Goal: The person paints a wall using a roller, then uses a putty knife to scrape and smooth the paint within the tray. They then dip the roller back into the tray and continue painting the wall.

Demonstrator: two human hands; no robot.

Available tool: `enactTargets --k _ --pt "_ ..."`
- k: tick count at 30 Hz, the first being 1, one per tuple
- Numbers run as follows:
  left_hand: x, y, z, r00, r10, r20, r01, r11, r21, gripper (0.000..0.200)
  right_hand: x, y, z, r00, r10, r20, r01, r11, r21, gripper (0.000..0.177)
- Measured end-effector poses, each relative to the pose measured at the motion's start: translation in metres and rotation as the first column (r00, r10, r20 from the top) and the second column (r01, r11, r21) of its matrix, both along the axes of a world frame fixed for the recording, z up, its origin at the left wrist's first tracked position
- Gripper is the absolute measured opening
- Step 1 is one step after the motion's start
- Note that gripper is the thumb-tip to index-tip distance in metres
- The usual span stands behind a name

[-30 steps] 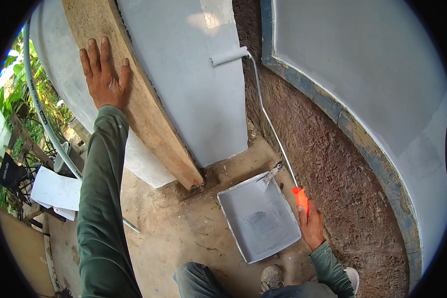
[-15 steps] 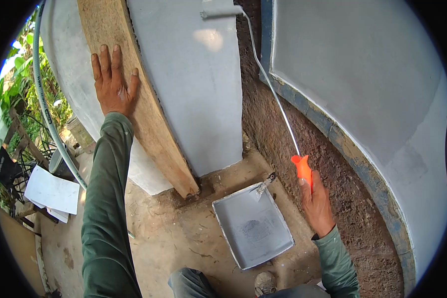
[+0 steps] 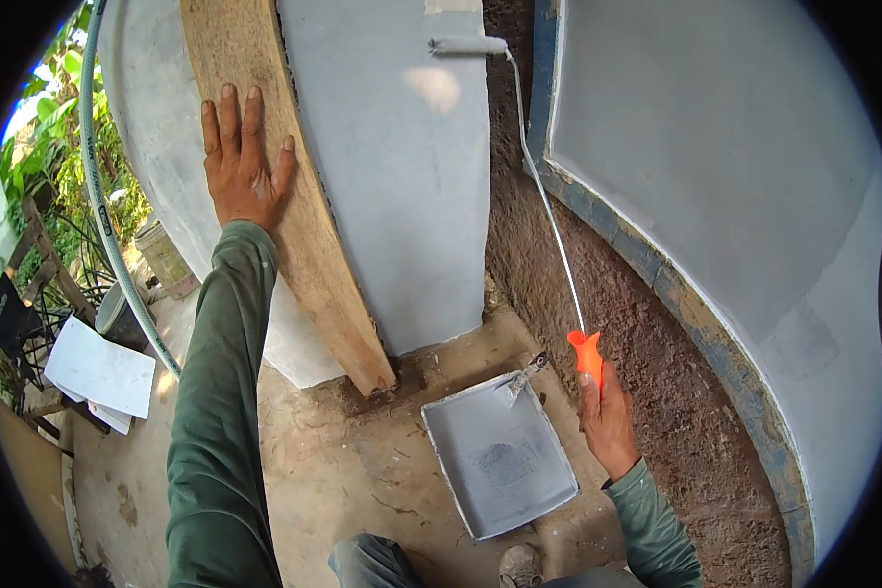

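My right hand (image 3: 610,419) grips the orange handle of a paint roller (image 3: 556,225), its long wire frame reaching up and away. The grey roller head lies against the upper part of a grey-painted wall panel (image 3: 392,196), near its right edge. My left hand (image 3: 246,174) is spread flat on a wooden plank (image 3: 309,235) that stands along the panel's left side. On the floor below the panel sits a paint tray (image 3: 505,456) with grey paint in it. A paint-smeared brush (image 3: 525,376) rests on the tray's top right corner.
Rough brown wall and a blue-edged frame (image 3: 657,265) curve along the right. At left hang a green hose (image 3: 98,196) and, lower, white sheets (image 3: 100,370) near a bucket (image 3: 122,318). My shoe (image 3: 520,565) is close below the tray.
The roller head has moved slightly down relative to the panel, and my right hand with the handle has come down and a little left. My left hand stays on the plank.
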State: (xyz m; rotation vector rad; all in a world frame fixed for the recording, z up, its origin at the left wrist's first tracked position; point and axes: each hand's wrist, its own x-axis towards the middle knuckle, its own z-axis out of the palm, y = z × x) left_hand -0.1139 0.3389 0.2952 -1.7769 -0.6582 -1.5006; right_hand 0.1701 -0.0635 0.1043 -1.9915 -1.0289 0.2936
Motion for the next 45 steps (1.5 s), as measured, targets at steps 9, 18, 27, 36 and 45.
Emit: enactTargets --k 9,18,27,36,45 --pt "0.000 0.000 0.000 0.999 0.034 0.022 -0.034 0.999 -0.031 0.072 0.015 0.047 0.113 0.991 0.002 0.131 -0.030 0.977 0.211 0.039" --pt "-0.002 0.002 -0.001 0.998 0.051 0.033 -0.050 0.998 -0.027 0.074 0.022 0.083 0.187 0.985 -0.015 0.174 -0.035 0.960 0.278 0.042" --pt "-0.002 0.002 -0.001 0.999 0.030 0.033 -0.028 0.997 -0.071 0.075 0.022 0.034 0.042 0.993 0.045 0.110 -0.059 0.990 0.126 0.035" --pt "-0.002 0.000 -0.002 0.999 0.000 0.033 0.004 0.993 -0.116 0.073 0.020 0.019 0.042 0.993 -0.016 0.116 0.004 0.995 0.104 0.039" --pt "-0.001 -0.001 -0.002 0.999 0.012 0.032 -0.008 0.992 -0.124 0.072 0.018 0.079 0.187 0.994 0.026 0.105 -0.058 0.950 0.308 0.041"
